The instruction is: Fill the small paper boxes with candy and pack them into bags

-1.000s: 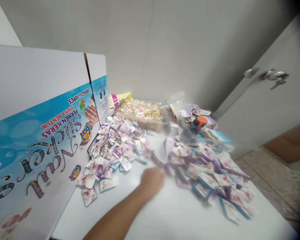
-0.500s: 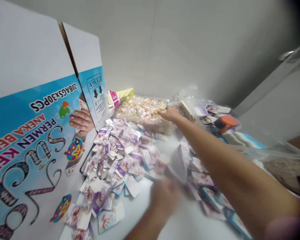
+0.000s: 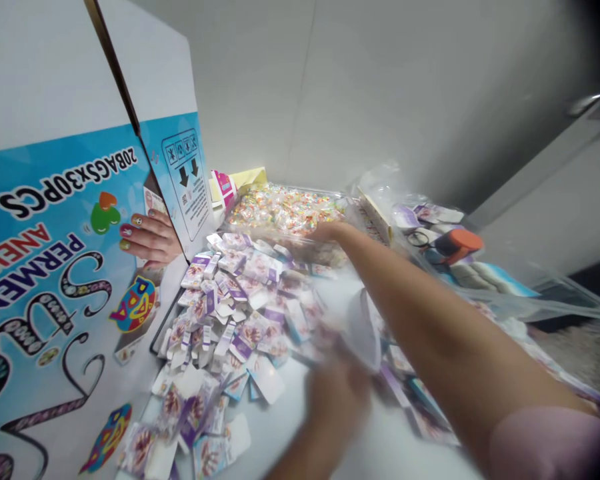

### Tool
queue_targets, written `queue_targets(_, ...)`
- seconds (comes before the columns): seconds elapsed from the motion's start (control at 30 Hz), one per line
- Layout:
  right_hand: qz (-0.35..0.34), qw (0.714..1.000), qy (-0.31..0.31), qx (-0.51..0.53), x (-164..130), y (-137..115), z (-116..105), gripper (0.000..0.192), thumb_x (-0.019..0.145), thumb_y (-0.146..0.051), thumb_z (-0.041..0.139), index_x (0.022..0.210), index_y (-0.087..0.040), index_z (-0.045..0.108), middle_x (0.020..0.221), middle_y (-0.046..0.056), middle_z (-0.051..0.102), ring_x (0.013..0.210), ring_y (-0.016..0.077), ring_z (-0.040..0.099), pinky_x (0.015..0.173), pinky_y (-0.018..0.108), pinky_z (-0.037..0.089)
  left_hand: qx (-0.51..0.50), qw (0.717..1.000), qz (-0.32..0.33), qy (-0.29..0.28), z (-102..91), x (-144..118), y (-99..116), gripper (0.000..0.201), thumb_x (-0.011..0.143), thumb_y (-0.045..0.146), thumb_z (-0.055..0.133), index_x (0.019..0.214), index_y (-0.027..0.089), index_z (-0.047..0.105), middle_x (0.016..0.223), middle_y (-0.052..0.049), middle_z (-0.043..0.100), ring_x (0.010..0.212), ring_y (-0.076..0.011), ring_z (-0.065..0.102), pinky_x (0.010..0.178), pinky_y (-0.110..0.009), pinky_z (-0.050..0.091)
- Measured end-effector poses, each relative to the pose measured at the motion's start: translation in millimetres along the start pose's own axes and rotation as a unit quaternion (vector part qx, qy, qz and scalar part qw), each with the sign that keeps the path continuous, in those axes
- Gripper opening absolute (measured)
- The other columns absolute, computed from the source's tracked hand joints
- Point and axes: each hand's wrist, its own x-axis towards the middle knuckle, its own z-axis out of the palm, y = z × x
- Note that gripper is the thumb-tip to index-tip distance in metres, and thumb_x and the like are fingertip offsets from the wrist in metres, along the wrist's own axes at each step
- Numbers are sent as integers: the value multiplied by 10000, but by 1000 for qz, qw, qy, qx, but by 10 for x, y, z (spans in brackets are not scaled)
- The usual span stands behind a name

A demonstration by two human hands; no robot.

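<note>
My right hand point(image 3: 330, 231) reaches far across the white table point(image 3: 285, 413), fingers down in a clear tray point(image 3: 275, 235) of small colourful sweets point(image 3: 285, 203). Whether it grips any sweets is hidden. My left hand point(image 3: 336, 395), blurred, is near the front edge and holds up a small white packet point(image 3: 364, 328). A heap of little purple-and-white sticker packets point(image 3: 240, 300) lies to the left of that hand. More of these packets lie under my right forearm.
A big blue-and-white carton point(image 3: 55, 267) printed "Nail Sticker" stands upside down along the left. A clear plastic bag point(image 3: 430, 220) with an orange-capped item point(image 3: 455, 241) and scissors lies at the back right. A pink-and-yellow pack point(image 3: 233, 181) sits behind the tray. A grey door point(image 3: 560, 200) is at right.
My right arm came into view and stretched out to the sweet tray. My left hand lifted a small white packet off the table. The camera moved closer and to the left.
</note>
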Motion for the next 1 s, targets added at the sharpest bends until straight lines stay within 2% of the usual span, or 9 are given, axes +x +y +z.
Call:
queue_targets(0.13, 23, 998, -25, -52, -94, 59, -98, 300, 787, -382, 775, 881, -108, 696, 1007, 163, 720, 1064, 300, 654, 947, 449, 488, 13, 1000, 12, 4, 43, 6, -54, 339, 933, 401, 462, 800, 209, 708, 747, -49, 724, 661, -175, 637, 565, -287, 307)
queue_targets(0.27, 33, 998, -2, -59, -144, 100, -254, 273, 923, -381, 634, 1050, -140, 660, 1105, 86, 684, 1016, 205, 655, 922, 427, 528, 29, 999, 13, 19, 64, 10, -61, 353, 933, 399, 464, 748, 204, 693, 705, -43, 708, 623, -161, 605, 548, -296, 249)
queue_targets(0.4, 34, 998, 40, -25, -139, 36, -502, 324, 950, -377, 601, 1192, -161, 605, 1172, 74, 643, 989, 189, 653, 849, 399, 567, 42, 998, 15, 34, 75, 19, -61, 391, 942, 415, 445, 687, 197, 646, 656, -37, 678, 582, -148, 569, 539, -299, 204)
queue_targets(0.5, 27, 996, 86, 20, -191, -72, -722, 309, 954, -386, 583, 1065, -104, 643, 962, 76, 683, 804, 154, 654, 747, 320, 551, 45, 998, 21, 44, 79, 23, -59, 423, 957, 419, 419, 661, 194, 621, 624, -35, 655, 555, -139, 539, 539, -294, 197)
queue_targets(0.6, 2, 990, 121, 75, -411, -177, -933, 364, 965, -424, 523, 907, -88, 651, 717, 47, 650, 558, 97, 551, 582, 237, 468, 52, 997, 19, 50, 73, 25, -49, 448, 970, 412, 397, 644, 191, 611, 608, -37, 639, 547, -137, 518, 540, -297, 194)
queue_targets(0.7, -34, 984, 130, 115, -910, -233, -1112, 374, 933, -484, 543, 818, -139, 632, 615, 4, 597, 465, 75, 464, 475, 204, 380, 38, 998, 19, 54, 59, 28, -45, 459, 978, 410, 388, 644, 189, 611, 610, -35, 636, 549, -135, 509, 545, -291, 211)
queue_targets(0.83, -94, 975, 93, 180, -2036, -187, -1251, 476, 852, -586, 606, 600, -187, 545, 478, -23, 478, 426, 85, 402, 420, 216, 295, -30, 997, 19, 62, 33, 26, -71, 430, 986, 437, 385, 752, 194, 651, 691, -35, 672, 607, -150, 552, 575, -268, 284)
queue_targets(0.93, -49, 981, 58, 181, -3009, -34, -1189, 478, 827, -614, 616, 599, -198, 558, 487, -22, 491, 431, 101, 420, 412, 227, 317, -75, 994, 25, 79, 14, 26, -102, 439, 1001, 459, 337, 835, 196, 647, 770, -44, 686, 679, -173, 575, 624, -263, 343)
queue_targets(1.0, -2, 979, 42, 199, -3565, 113, -1025, 440, 832, -609, 608, 665, -201, 615, 521, -11, 542, 442, 127, 469, 401, 239, 354, -107, 990, 26, 92, 10, 34, -125, 461, 1013, 457, 289, 847, 196, 630, 774, -46, 674, 702, -181, 578, 648, -268, 368)
